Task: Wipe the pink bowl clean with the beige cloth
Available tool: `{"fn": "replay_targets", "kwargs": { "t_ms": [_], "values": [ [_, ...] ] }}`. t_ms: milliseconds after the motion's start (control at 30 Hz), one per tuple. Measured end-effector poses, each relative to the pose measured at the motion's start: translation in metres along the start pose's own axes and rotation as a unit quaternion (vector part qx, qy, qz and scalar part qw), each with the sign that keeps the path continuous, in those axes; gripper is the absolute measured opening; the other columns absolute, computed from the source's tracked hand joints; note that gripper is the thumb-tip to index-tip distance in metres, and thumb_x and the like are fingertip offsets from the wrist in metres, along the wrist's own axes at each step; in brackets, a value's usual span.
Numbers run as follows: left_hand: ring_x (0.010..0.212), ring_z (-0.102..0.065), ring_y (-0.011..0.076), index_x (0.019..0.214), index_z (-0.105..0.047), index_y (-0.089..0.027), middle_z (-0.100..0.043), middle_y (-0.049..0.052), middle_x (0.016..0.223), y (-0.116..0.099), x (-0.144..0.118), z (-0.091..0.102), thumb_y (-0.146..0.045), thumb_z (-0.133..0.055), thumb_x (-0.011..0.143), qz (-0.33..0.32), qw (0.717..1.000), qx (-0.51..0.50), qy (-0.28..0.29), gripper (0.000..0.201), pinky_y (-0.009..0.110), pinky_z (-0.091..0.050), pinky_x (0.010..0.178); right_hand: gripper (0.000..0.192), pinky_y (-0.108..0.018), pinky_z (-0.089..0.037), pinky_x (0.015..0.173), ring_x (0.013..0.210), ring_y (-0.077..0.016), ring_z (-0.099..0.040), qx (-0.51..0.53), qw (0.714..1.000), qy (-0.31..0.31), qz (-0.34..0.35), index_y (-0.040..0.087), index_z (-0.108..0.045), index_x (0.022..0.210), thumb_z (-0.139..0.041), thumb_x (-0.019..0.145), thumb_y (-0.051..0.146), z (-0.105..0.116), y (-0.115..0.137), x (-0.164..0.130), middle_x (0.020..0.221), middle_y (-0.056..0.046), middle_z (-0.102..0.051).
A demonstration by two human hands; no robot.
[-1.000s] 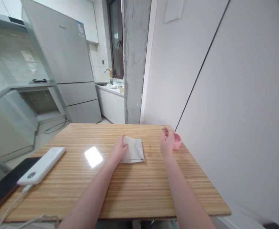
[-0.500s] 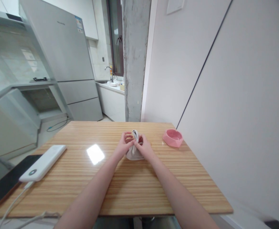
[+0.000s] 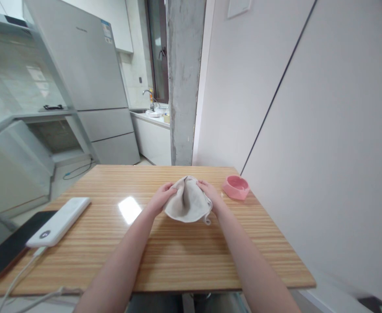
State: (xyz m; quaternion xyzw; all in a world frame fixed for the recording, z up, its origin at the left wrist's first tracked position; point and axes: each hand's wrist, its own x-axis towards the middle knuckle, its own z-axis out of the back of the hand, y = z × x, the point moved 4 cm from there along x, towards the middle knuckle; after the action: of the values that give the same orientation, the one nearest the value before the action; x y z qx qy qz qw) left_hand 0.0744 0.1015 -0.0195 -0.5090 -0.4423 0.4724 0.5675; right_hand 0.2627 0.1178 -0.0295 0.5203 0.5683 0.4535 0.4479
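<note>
Two hands, left hand [image 3: 161,201] and right hand [image 3: 210,194] gripping a beige cloth [image 3: 187,203], above wooden table [image 3: 184,256]

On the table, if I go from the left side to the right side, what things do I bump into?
Black phone → white power bank → left hand → beige cloth → right hand → pink dish.

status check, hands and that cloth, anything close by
Left hand and right hand both gripping the beige cloth, lifted and spread between them over the wooden table. Pink dish right of it, apart. Power bank far left.
</note>
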Motion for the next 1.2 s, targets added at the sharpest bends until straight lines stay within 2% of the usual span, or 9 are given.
{"fn": "replay_targets", "kwargs": {
  "t_ms": [200,333,400,500,633,833,933,1033,1200],
  "values": [
    [0.115,-0.057,0.0255,0.133,-0.048,-0.024,-0.059,0.01,0.127,0.001,-0.005,-0.016,-0.043,-0.073,0.071,-0.039,0.997,-0.058,0.025,0.07,0.038,-0.044,0.098,0.03,-0.028,-0.044,0.068,0.071,-0.0164,-0.059,-0.018,0.998,0.054,-0.009,0.02,-0.067,0.077,-0.075,0.062,0.044,-0.006,0.006,-0.014,0.072,0.001,-0.067],
    [0.109,-0.059,0.0261,0.116,-0.06,-0.018,-0.065,0.011,0.115,0.005,-0.008,-0.029,-0.039,-0.079,0.066,-0.015,0.995,-0.028,0.092,0.058,0.037,-0.044,0.095,0.031,-0.027,-0.044,0.068,0.071,-0.0155,-0.058,-0.035,0.994,0.104,0.029,0.019,-0.066,0.073,-0.074,0.064,0.048,-0.026,0.002,-0.019,0.071,0.001,-0.067],
    [0.096,-0.062,0.0222,0.102,-0.063,-0.016,-0.067,0.008,0.101,0.005,-0.007,-0.026,-0.035,-0.08,0.063,-0.015,0.996,-0.054,0.068,0.047,0.033,-0.046,0.088,0.034,-0.028,-0.046,0.068,0.073,-0.0169,-0.06,0.002,0.997,0.066,0.046,0.019,-0.066,0.076,-0.067,0.07,0.053,-0.024,0.0,-0.016,0.074,-0.001,-0.068],
    [0.08,-0.06,0.0155,0.089,-0.057,-0.018,-0.064,0.001,0.086,0.002,-0.002,-0.011,-0.035,-0.078,0.061,-0.051,0.984,-0.153,-0.071,0.039,0.027,-0.046,0.076,0.035,-0.03,-0.048,0.069,0.078,-0.0186,-0.063,0.038,0.993,-0.08,0.084,0.02,-0.063,0.086,-0.056,0.078,0.053,-0.003,0.0,-0.007,0.084,-0.004,-0.068],
    [0.071,-0.058,0.0154,0.08,-0.054,-0.019,-0.061,-0.001,0.075,0.003,0.003,-0.001,-0.042,-0.074,0.061,-0.061,0.984,-0.107,-0.131,0.036,0.026,-0.042,0.067,0.025,-0.032,-0.048,0.083,0.093,-0.0204,-0.063,-0.109,0.973,-0.188,0.083,0.021,-0.06,0.096,-0.054,0.08,0.04,0.019,-0.008,0.004,0.101,-0.008,-0.068],
    [0.059,-0.052,0.0178,0.051,-0.052,-0.02,-0.055,0.003,0.054,0.011,0.002,-0.013,-0.057,-0.046,0.083,-0.069,0.974,0.215,-0.018,0.05,0.03,-0.037,0.06,0.023,-0.036,-0.046,0.092,0.099,-0.0226,-0.062,-0.226,0.964,-0.122,0.063,0.021,-0.061,0.093,-0.063,0.072,0.031,0.014,-0.023,0.011,0.098,-0.006,-0.068],
    [0.063,-0.056,0.0179,0.074,-0.059,-0.019,-0.061,0.001,0.065,0.016,0.003,-0.017,-0.056,-0.061,0.075,-0.065,0.988,0.138,-0.034,0.037,0.029,-0.04,0.06,0.028,-0.036,-0.046,0.09,0.095,-0.0212,-0.062,-0.198,0.973,-0.05,0.11,0.021,-0.063,0.095,-0.064,0.067,0.025,0.005,-0.019,0.008,0.095,-0.003,-0.069],
    [0.076,-0.062,0.0196,0.099,-0.059,-0.018,-0.068,0.004,0.083,0.019,0.005,-0.02,-0.052,-0.072,0.065,-0.039,0.999,0.013,-0.025,0.05,0.03,-0.046,0.067,0.034,-0.036,-0.047,0.088,0.095,-0.0207,-0.063,-0.135,0.981,0.024,0.137,0.022,-0.062,0.102,-0.065,0.068,0.028,-0.007,-0.014,0.002,0.099,-0.003,-0.069],
    [0.076,-0.061,0.0179,0.083,-0.062,-0.017,-0.067,0.004,0.08,0.015,0.002,-0.021,-0.048,-0.076,0.063,-0.01,0.995,-0.094,-0.024,0.04,0.028,-0.046,0.069,0.039,-0.034,-0.047,0.083,0.095,-0.0207,-0.062,-0.13,0.981,0.058,0.129,0.02,-0.062,0.101,-0.07,0.065,0.034,-0.016,-0.013,-0.005,0.103,-0.005,-0.068]
  ]
}}
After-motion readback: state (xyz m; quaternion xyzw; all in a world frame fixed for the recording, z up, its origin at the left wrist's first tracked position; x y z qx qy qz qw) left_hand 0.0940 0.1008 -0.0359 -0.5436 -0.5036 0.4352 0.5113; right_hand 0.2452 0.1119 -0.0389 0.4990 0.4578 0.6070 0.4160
